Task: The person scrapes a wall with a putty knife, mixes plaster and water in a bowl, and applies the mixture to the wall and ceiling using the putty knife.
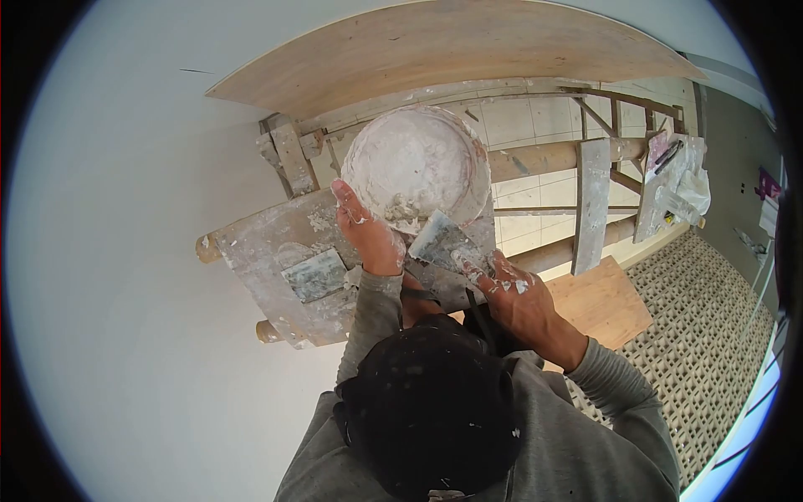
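My right hand (523,305), spotted with white compound, is closed on a putty knife (435,237) whose wide smeared blade points left, over the near rim of the bucket. White compound coats the inside of the round bucket (418,163), with wet lumps gathered along its near side. My left hand (370,236) is at the bucket's near left rim, gripping it, with a dab of compound on one finger. Left of that hand, a second wide scraper blade (314,275) lies on the spattered board (259,251), its handle end close to my left sleeve.
A wooden scaffold pole (535,161) and a narrow plank (590,205) extend to the right. Plastic sheeting and a dark tool (668,156) lie on another board there. A curved plywood sheet (452,46) stands ahead. Below are floor tiles, a plywood piece (602,301) and patterned flooring (703,335); a white wall (150,276) rises left.
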The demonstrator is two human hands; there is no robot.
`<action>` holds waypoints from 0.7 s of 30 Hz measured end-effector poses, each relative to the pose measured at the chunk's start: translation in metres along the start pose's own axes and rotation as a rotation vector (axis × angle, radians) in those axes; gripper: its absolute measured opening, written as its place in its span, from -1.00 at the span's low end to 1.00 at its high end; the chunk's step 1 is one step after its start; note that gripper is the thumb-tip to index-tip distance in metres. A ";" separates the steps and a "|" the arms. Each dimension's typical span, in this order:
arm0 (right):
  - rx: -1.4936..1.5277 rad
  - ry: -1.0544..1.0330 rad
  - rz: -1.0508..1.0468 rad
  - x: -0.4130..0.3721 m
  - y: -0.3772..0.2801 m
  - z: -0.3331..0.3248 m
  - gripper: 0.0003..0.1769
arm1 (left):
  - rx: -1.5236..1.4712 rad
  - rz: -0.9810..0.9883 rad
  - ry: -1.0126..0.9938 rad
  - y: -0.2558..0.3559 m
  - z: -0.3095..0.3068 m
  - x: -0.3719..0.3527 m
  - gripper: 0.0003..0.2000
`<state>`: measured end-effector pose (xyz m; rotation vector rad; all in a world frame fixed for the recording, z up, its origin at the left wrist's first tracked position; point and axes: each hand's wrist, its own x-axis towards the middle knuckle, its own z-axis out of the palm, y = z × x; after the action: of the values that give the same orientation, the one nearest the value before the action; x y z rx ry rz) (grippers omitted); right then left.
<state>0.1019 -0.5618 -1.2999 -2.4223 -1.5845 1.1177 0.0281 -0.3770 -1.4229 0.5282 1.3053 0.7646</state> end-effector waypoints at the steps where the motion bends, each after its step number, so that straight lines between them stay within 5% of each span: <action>1: -0.025 -0.036 0.008 -0.002 0.001 -0.002 -0.47 | 0.053 0.029 -0.007 -0.002 -0.001 0.001 -0.47; 9: 0.126 0.040 -0.047 -0.008 0.005 -0.037 -0.55 | 0.051 0.110 -0.069 0.008 0.000 0.000 -0.43; 12: 0.307 0.091 0.016 0.005 0.012 -0.041 -0.61 | 0.193 0.231 -0.061 0.005 -0.002 -0.004 -0.40; 14: 0.168 0.204 0.052 0.012 0.015 -0.040 -0.67 | 0.427 0.525 -0.138 0.000 -0.002 -0.005 -0.38; 17: 0.144 0.082 0.064 0.032 0.025 -0.045 -0.68 | 0.559 0.653 -0.213 0.006 0.001 -0.011 -0.38; 19: 0.222 0.009 0.072 0.036 0.025 -0.044 -0.64 | 0.515 0.606 -0.195 0.004 0.002 -0.012 -0.38; 21: 0.341 0.152 -0.032 0.035 0.030 -0.026 -0.59 | 0.462 0.560 -0.181 0.004 0.005 -0.012 -0.38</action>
<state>0.1481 -0.5386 -1.3111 -2.1931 -1.2648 1.0676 0.0313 -0.3827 -1.4110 1.3423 1.1720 0.8427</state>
